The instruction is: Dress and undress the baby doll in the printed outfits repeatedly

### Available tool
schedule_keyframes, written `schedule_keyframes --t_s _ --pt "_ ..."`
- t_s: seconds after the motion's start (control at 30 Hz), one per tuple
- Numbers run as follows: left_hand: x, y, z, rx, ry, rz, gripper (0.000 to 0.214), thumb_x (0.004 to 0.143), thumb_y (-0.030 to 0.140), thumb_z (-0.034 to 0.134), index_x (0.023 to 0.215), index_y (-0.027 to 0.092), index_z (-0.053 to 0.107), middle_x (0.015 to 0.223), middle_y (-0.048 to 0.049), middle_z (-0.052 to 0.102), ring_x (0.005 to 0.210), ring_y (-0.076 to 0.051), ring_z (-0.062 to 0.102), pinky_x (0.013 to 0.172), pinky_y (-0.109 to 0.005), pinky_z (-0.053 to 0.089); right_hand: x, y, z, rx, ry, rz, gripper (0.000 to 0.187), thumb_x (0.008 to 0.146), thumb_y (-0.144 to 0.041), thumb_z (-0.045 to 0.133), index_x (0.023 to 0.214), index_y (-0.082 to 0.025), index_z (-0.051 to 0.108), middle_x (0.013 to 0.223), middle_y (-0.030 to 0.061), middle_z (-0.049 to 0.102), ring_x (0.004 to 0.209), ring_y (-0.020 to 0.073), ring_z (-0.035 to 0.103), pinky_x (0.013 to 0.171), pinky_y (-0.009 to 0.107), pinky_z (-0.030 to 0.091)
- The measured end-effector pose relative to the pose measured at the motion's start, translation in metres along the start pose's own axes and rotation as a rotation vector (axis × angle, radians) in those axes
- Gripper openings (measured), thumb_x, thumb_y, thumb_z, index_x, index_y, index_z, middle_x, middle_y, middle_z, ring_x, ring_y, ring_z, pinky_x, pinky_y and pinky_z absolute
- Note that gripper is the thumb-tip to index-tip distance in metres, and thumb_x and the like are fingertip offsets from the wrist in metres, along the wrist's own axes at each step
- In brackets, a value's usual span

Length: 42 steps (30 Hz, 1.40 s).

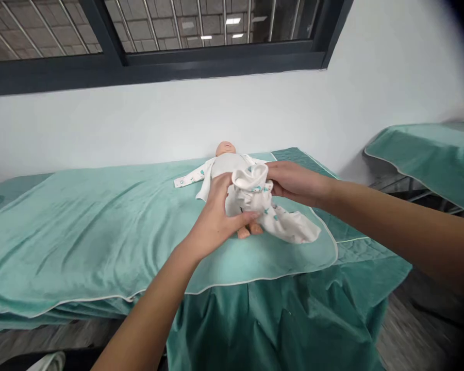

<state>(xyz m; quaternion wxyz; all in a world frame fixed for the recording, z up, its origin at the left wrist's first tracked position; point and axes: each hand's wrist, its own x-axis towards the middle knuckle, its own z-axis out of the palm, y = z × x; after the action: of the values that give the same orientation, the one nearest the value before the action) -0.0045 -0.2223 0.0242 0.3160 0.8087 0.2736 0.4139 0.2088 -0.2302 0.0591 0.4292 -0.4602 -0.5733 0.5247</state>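
The white printed garment (255, 195) is bunched between both hands, above the legs of the doll (225, 149). At its eight o'clock, the left hand (215, 214) has thumb and fingers clamped on the cloth; at three o'clock, the right hand (292, 180) grips also, fingertips partly hidden.

Soft light covers the smooth white wall (158, 123); white reflections (233, 21) glare in dark-framed window glass (212, 23); blurred black shades the right edge.

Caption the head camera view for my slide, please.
Left hand and right hand hold a printed white garment near the feet of a doll on green cloth.
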Motion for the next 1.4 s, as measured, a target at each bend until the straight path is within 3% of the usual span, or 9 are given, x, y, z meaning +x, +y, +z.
schedule_keyframes --t_s 0.23,0.43,0.57,0.67,0.8,0.93,1.13,1.27,1.4 --pt "0.019 0.003 -0.027 -0.115 0.354 -0.059 0.028 0.074 0.028 0.078 0.094 0.020 0.060 0.096 -0.0022 0.067 0.090 -0.018 0.063 0.077 -0.029 0.049 0.000 -0.045 0.020 -0.533 -0.036 -0.184 0.031 0.079 -0.047 0.070 0.099 -0.023 0.071 0.088 0.0029 0.067 0.078 0.0175 0.059 0.068 0.030 0.044" --pt "0.020 0.002 -0.039 -0.271 0.451 -0.085 0.025 0.071 0.027 0.079 0.082 0.020 0.057 0.084 0.0009 0.062 0.080 -0.015 0.060 0.072 -0.026 0.047 -0.005 -0.051 0.002 -1.009 -0.063 -0.245 0.030 0.079 -0.053 0.070 0.082 -0.024 0.070 0.082 0.0020 0.064 0.070 0.0166 0.054 0.065 0.031 0.038" --pt "0.023 0.001 -0.047 -0.419 0.305 -0.197 0.032 0.073 0.033 0.078 0.094 0.020 0.059 0.088 -0.0012 0.063 0.083 -0.017 0.062 0.073 -0.028 0.049 -0.017 -0.059 0.001 -0.888 0.024 -0.406 0.034 0.087 -0.054 0.060 0.079 -0.022 0.068 0.095 0.0054 0.062 0.084 0.0195 0.056 0.072 0.032 0.041" --pt "0.027 -0.005 -0.055 -0.389 0.366 -0.207 0.035 0.076 0.041 0.075 0.099 0.019 0.060 0.091 -0.0037 0.064 0.085 -0.020 0.063 0.073 -0.030 0.050 -0.021 -0.071 0.001 -0.637 0.148 -0.445 0.036 0.088 -0.055 0.061 0.075 -0.021 0.064 0.082 0.0028 0.058 0.078 0.0176 0.054 0.069 0.031 0.041" --pt "0.036 0.001 -0.051 -0.200 0.523 -0.082 0.044 0.076 0.046 0.076 0.109 0.022 0.059 0.106 -0.0054 0.064 0.103 -0.022 0.061 0.085 -0.032 0.050 -0.011 -0.083 0.010 -0.379 0.199 -0.482 0.037 0.089 -0.048 0.065 0.067 -0.021 0.053 0.065 -0.0024 0.045 0.061 0.0113 0.043 0.056 0.026 0.033" --pt "0.046 0.029 -0.035 -0.246 0.340 0.040 0.037 0.083 0.051 0.069 0.107 0.023 0.062 0.110 -0.0057 0.064 0.110 -0.022 0.060 0.091 -0.034 0.049 0.003 -0.091 0.029 -0.334 0.218 -0.539 0.042 0.091 -0.042 0.065 0.061 -0.021 0.044 0.060 -0.0048 0.037 0.053 0.0084 0.036 0.051 0.025 0.026" --pt "0.052 0.048 -0.038 -0.395 0.285 0.023 0.026 0.078 0.035 0.075 0.077 0.021 0.054 0.075 0.0011 0.057 0.077 -0.016 0.060 0.067 -0.026 0.046 0.001 -0.097 0.026 -0.341 -0.012 -0.554 0.037 0.083 -0.050 0.073 0.069 -0.019 0.058 0.062 -0.0056 0.049 0.055 0.0073 0.045 0.053 0.023 0.033" --pt "0.047 0.044 -0.054 -0.598 0.396 0.027 0.025 0.082 0.028 0.064 0.071 0.021 0.043 0.070 0.0028 0.052 0.064 -0.012 0.052 0.060 -0.024 0.041 -0.009 -0.086 0.004 -0.396 -0.261 -0.359 0.028 0.071 -0.042 0.084 0.075 -0.020 0.068 0.065 -0.0037 0.061 0.059 0.0108 0.055 0.054 0.024 0.040" --pt "0.040 0.038 -0.064 -0.569 0.254 -0.107 0.017 0.078 0.026 0.066 0.076 0.021 0.050 0.069 0.0030 0.053 0.060 -0.012 0.051 0.058 -0.024 0.041 -0.014 -0.071 -0.004 -0.371 -0.366 -0.219 0.026 0.076 -0.044 0.079 0.086 -0.021 0.073 0.076 0.0006 0.070 0.069 0.0162 0.064 0.060 0.027 0.047"
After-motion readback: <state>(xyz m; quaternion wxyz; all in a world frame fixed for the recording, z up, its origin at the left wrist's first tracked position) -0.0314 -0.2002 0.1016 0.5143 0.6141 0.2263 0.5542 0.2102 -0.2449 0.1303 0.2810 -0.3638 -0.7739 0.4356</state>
